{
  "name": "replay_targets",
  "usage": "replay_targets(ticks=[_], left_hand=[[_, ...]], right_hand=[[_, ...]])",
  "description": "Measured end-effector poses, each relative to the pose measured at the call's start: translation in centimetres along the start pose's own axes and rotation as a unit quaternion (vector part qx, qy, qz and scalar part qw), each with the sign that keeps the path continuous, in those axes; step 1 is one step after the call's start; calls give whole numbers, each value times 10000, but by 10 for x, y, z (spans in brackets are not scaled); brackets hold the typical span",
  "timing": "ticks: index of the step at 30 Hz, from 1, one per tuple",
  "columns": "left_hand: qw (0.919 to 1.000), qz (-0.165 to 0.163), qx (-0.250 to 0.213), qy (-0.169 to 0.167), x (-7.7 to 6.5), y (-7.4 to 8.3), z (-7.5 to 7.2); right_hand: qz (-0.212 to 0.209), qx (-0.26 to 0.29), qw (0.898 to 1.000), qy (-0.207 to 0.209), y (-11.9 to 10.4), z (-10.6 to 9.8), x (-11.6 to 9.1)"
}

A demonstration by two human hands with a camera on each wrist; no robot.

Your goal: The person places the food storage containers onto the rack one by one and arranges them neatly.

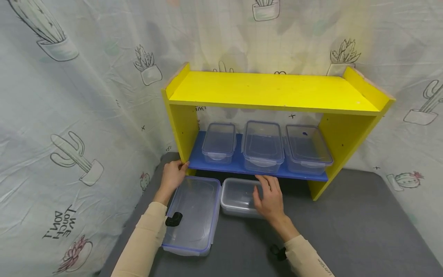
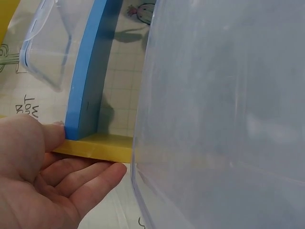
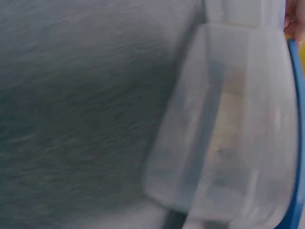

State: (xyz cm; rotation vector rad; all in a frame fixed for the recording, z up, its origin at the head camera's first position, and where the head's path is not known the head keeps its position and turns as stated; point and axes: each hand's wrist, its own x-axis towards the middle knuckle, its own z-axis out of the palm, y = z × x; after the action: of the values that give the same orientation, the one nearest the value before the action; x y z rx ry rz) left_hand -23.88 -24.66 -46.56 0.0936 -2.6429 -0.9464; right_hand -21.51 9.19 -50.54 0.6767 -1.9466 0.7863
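Note:
In the head view my left hand [image 1: 173,177] grips the lower left corner of a yellow-and-blue shelf unit [image 1: 238,167]. The left wrist view has the thumb by the end of the blue board [image 2: 80,95], the fingers curled along the outside of the yellow side panel [image 2: 102,149]. My right hand [image 1: 270,198] reaches over the right part of a lidless-looking translucent box [image 1: 238,194], thumb spread from the fingers, fingertips near the blue board's front edge. Whether they touch it I cannot tell. That box [image 3: 228,143] is blurred in the right wrist view.
A large lidded plastic container [image 1: 195,211] lies on the grey surface [image 1: 360,227] beside the left forearm. Standing on the blue board are a small left container [image 1: 219,140], a middle one [image 1: 263,142] and a right one [image 1: 308,146]. Patterned cloth [image 1: 114,84] hangs behind.

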Motion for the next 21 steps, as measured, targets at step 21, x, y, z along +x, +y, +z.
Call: replay_targets(ticks=[21], left_hand=[[9996,-150,114,-194,-1,3,-1]], right_hand=[[1318,-276,9468,2924,45,-57,-2]])
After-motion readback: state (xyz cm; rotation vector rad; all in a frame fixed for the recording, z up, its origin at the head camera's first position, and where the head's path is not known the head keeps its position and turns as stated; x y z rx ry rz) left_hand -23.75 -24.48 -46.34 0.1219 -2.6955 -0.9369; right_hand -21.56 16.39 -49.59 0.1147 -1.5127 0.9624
